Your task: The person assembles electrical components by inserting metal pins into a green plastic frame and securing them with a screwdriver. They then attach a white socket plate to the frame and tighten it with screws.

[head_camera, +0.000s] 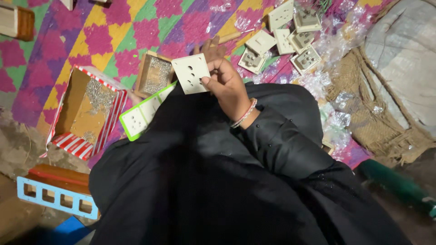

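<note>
Right hand: my right hand [227,84] grips the cream socket plate [191,73] by its right edge, thumb on the face and fingers curled behind, so the pin holes stay uncovered and turned up to me.
Socket plate: it is tilted over my lap, above the black cloth [204,172]; this plate is my landmark.
Left hand: I cannot see it; the black cloth covers that side, so I cannot tell whether it is open or closed.
Small box of screws: the small open box [154,75] sits just left of the plate, near enough to pick from, I judge.
Larger box: the red-striped box [86,111] lies further left of the plate, opened flat, with more small metal parts in it.
Green-edged strip: a green-rimmed socket strip [141,115] lies below-left of the plate, against my lap.
Pile of sockets: more cream socket pieces [284,38] lie up and right of the plate, among clear wrappers [334,50], some face up, some back up.
Ground: all of it rests on the patterned mat [113,31].
</note>
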